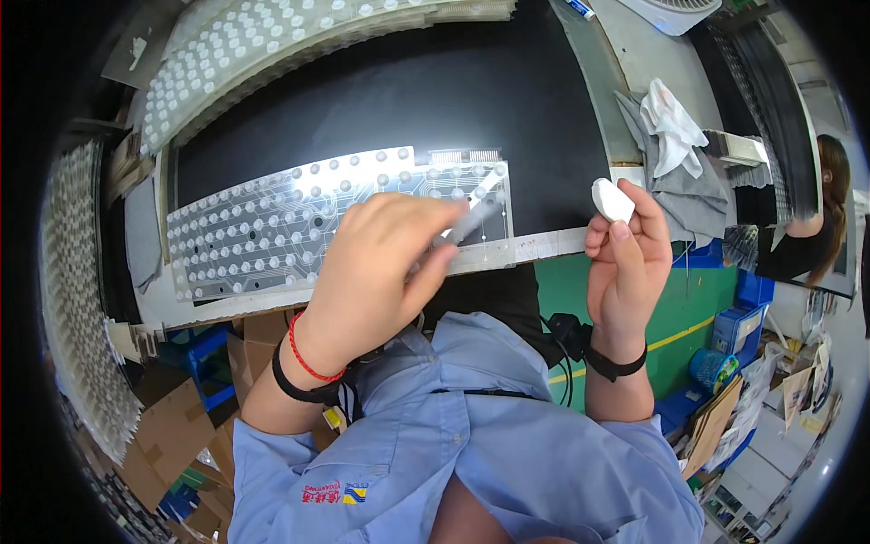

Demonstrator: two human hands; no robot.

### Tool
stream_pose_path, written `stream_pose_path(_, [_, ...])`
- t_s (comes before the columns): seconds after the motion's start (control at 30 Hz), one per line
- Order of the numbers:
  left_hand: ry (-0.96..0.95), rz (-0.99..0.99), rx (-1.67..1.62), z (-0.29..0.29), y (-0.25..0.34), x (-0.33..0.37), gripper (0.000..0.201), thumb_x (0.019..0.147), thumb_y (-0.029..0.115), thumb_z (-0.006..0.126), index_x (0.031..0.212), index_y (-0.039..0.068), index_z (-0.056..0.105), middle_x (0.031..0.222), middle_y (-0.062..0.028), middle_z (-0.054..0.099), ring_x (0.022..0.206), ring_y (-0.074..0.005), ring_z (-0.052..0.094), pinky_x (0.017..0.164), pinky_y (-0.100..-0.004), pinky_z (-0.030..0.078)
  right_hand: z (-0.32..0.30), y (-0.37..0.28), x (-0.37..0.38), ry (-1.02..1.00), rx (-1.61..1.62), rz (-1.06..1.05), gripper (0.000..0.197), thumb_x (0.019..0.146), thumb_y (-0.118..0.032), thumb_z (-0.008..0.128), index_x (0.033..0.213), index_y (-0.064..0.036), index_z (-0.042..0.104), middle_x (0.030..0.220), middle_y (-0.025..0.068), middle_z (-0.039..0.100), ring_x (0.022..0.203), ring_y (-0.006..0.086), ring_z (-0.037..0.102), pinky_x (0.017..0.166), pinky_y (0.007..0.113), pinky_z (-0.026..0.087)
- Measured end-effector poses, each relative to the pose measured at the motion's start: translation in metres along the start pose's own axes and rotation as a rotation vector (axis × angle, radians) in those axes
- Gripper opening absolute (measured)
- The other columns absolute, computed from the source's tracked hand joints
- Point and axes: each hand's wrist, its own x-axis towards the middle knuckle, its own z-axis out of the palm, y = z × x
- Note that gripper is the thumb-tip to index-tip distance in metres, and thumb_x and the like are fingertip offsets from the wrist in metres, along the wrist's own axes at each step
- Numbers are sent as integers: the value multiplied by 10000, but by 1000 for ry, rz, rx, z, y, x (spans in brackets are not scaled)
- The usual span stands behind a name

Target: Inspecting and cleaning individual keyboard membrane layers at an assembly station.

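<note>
A clear keyboard membrane sheet (pixel 272 238) with rows of whitish domes and fine printed traces lies along the near edge of the black work surface. Over its right end is my left hand (pixel 385 258), its thumb and fingers pinched on a slim whitish stick-like tool (pixel 474 210). Motion blurs the tool, so its exact kind and whether its tip touches the sheet cannot be told. To the right, past the sheet's end, my right hand (pixel 630 258) is raised with a small folded white pad (pixel 613 200) between thumb and fingers.
Stacked dome sheets (pixel 240 45) stand at the back left, with more piled at far left (pixel 77 272). Grey cloth (pixel 684 199) and a crumpled white wipe (pixel 671 127) lie on the right. A co-worker (pixel 816 208) sits far right. Blue bins (pixel 739 326) stand below.
</note>
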Motion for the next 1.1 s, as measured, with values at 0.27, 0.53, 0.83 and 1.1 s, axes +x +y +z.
stream_pose_path(0.27, [72,-28,-96,-1,-3,-4,402,780,31,726,1162,76,613,1111,-131,555,974,-263,579,803,-347,464,1,0,2,4,18,0,386,938,-18,594,1307,51,508,1017,116,656,787,100,602,696,235,496])
stream_pose_path(0.53, [107,-32,6,5,-2,-4,540,619,221,894,1039,65,593,1079,-135,571,955,-337,573,815,-408,467,2,0,1,13,-15,1,374,939,-6,570,1305,49,510,1006,111,658,775,95,603,692,238,497])
stream_pose_path(0.83, [321,19,-220,12,-12,-11,564,770,-103,659,1266,61,447,1117,-154,560,960,-236,582,806,-322,479,3,1,1,10,-30,-12,378,942,-15,571,1309,51,506,1005,106,657,777,91,603,692,235,497])
stream_pose_path(1.1, [462,32,-496,18,-15,-20,622,731,-104,581,1329,2,449,1149,-182,570,903,-243,590,807,-342,488,43,6,10,-134,95,17,398,942,2,565,1326,54,476,1164,156,636,1026,166,634,913,319,521])
